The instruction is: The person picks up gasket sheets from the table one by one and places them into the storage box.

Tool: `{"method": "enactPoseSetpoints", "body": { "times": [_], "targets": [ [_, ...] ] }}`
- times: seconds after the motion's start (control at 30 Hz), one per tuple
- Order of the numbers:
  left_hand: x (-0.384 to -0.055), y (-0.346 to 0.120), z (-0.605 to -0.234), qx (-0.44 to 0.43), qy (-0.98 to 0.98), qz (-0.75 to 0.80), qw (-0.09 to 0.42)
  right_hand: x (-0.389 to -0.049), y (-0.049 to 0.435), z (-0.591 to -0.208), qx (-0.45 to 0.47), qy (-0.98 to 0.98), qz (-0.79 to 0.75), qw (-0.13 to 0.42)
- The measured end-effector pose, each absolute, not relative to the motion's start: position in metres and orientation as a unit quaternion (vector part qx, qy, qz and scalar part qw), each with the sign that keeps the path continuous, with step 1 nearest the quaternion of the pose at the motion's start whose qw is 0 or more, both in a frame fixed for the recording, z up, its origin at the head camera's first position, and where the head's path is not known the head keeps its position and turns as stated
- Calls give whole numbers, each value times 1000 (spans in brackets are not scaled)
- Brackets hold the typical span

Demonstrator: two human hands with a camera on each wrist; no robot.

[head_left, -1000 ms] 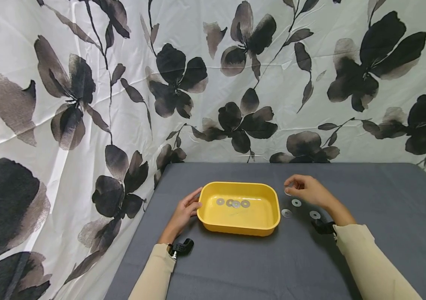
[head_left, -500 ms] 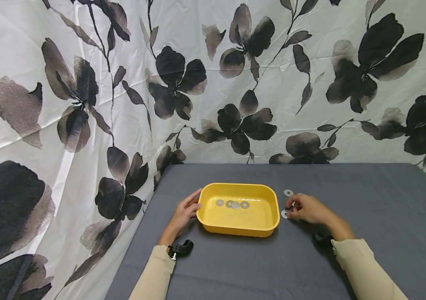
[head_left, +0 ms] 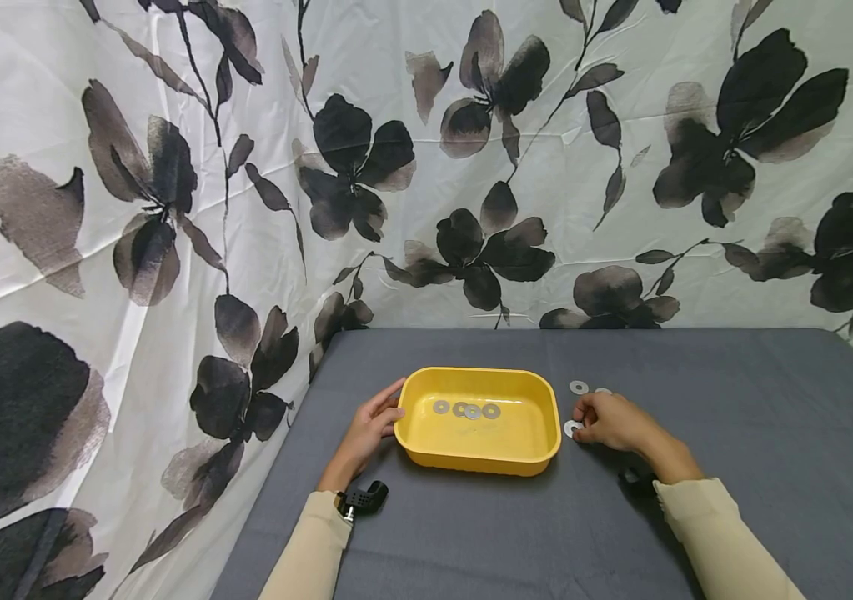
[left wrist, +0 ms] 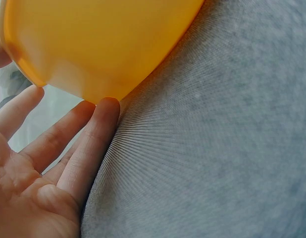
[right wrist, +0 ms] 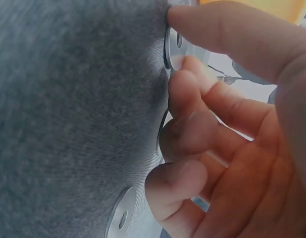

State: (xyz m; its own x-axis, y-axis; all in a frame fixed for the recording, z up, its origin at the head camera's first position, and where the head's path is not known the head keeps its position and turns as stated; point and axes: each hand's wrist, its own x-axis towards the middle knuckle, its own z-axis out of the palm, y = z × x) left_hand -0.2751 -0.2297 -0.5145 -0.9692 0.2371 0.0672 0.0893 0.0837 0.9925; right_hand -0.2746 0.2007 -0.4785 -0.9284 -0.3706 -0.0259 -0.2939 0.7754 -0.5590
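Observation:
A yellow plastic tray (head_left: 479, 455) stands on the grey cloth with several flat metal washers (head_left: 491, 411) lying in it. Straight fingers of my left hand (head_left: 363, 435) touch the tray's left end; the left wrist view shows the fingertips (left wrist: 107, 105) against its yellow wall (left wrist: 123, 44). Just right of the tray, my right hand (head_left: 624, 427) pinches a washer (right wrist: 176, 44) by its edges between thumb and index finger, down at the cloth. Its other fingers are curled. Beyond this hand lie a washer (head_left: 579, 387) and another, partly hidden one (head_left: 603, 390).
In the right wrist view, a washer (right wrist: 122, 213) lies flat on the cloth near the curled fingers. The grey table covering (head_left: 471, 542) ends at a white floral curtain (head_left: 411, 292) behind. Black wrist cameras (head_left: 368, 497) sit at both wrists.
My right hand has left the far washer, which lies flat on the cloth, and come nearer to me, to the washer beside the tray. The left hand and tray have stayed put.

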Motion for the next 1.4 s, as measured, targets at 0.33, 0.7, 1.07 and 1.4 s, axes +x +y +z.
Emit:
{"method": "enactPoseSetpoints", "body": {
  "times": [0.33,0.7,1.07,1.4],
  "targets": [
    [-274,-229,-515,111,732,669,56,-276,197,-470,-156,951,-249,95],
    [-275,-231,-517,114,735,666,54,-286,203,-461,-204,910,-323,160],
    [-274,-231,-517,120,734,666,50,-294,211,-467,-161,912,-355,125],
    [-274,-230,-515,107,734,669,53,-294,214,-465,-157,903,-392,72]
  ]
}}
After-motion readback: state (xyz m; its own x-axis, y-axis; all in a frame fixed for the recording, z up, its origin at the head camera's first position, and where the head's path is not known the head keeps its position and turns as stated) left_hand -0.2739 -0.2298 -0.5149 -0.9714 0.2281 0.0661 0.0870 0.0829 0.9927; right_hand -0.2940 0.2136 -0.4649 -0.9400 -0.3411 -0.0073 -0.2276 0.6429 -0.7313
